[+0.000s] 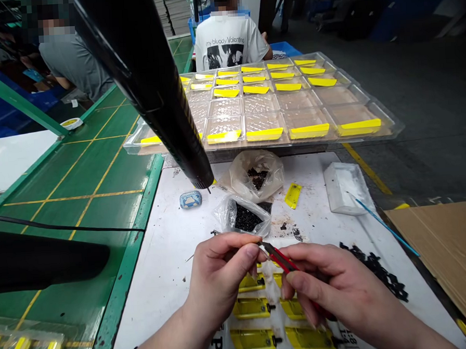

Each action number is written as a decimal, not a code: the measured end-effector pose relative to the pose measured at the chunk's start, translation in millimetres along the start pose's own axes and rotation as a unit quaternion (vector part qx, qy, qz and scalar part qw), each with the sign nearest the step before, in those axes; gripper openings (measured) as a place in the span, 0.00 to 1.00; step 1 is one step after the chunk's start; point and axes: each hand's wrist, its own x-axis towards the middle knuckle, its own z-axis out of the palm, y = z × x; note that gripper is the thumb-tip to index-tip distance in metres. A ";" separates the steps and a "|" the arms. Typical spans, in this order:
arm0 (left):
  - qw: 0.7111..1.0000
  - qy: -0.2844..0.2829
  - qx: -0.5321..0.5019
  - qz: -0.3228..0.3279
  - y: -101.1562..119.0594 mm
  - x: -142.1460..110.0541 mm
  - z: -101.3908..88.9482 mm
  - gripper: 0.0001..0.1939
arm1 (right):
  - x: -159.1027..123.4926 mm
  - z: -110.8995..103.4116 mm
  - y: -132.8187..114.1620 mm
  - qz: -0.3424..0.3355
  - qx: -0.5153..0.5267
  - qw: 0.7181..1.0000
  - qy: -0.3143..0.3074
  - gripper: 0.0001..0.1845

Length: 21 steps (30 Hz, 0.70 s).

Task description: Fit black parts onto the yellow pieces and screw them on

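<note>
My right hand (332, 284) is closed around a slim red and black utility knife (282, 259), its tip pointing up and left. The thumb and forefinger of my left hand (222, 266) pinch together at that tip. Whatever lies between them is too small and covered to name. Below both hands, yellow plastic parts (251, 308) lie in rows on the white table (156, 282), several with a small black piece at one end. To the right of my right hand is a loose pile of small black pieces (378, 271).
Two plastic bags, one holding small black pieces (248, 218), one dark bits (257, 177), stand ahead. A black electric screwdriver (162, 105) hangs at centre-left. A clear tray (260, 106) of yellow parts spans the back. A white box (347, 189) and cardboard (443, 247) are right.
</note>
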 end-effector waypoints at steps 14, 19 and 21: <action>0.988 0.073 -0.087 -0.107 5.1 12.8 5.0 0.20 | 18.5 -35.6 9.9 -0.116 -0.556 0.719 0.400 0.22; 0.990 0.054 -0.060 -0.115 3.0 12.8 4.9 0.22 | 17.9 -42.7 12.9 -0.081 -0.603 0.688 0.395 0.28; 0.990 0.048 -0.053 -0.117 3.5 12.8 5.0 0.22 | 19.0 -45.1 14.3 -0.070 -0.606 0.686 0.397 0.28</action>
